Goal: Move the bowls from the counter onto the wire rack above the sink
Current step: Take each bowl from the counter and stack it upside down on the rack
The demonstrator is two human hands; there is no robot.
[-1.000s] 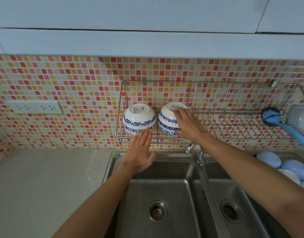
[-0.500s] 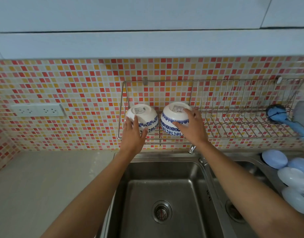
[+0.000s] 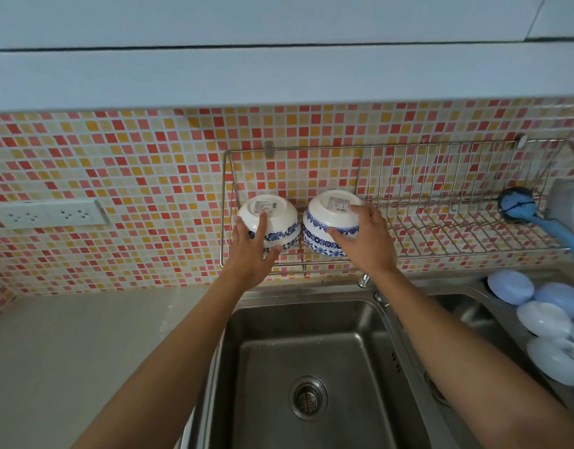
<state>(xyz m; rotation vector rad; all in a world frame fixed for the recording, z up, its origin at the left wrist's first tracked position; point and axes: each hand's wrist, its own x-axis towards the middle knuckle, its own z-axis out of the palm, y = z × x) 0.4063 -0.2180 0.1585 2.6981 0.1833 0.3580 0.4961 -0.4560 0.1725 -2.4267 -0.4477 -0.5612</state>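
Two white bowls with blue flower bands stand upside down at the left end of the wire rack (image 3: 441, 222) on the tiled wall. My left hand (image 3: 251, 251) lies against the left bowl (image 3: 279, 215), fingers reaching up its side and thumb under its rim. My right hand (image 3: 366, 241) grips the right bowl (image 3: 324, 222) from the right, fingers curled over its base and thumb on the blue band. Both bowls show a label on their base.
A double steel sink (image 3: 311, 367) with a tap (image 3: 365, 280) lies below the rack. A blue dish brush (image 3: 531, 215) and a pale container (image 3: 570, 205) sit at the rack's right end. Several pale blue and white lids (image 3: 544, 312) lie at right. A socket strip (image 3: 45, 215) sits left.
My left hand has risen from above the sink onto the left bowl. My right hand has stayed on the right bowl, shifting its grip slightly.
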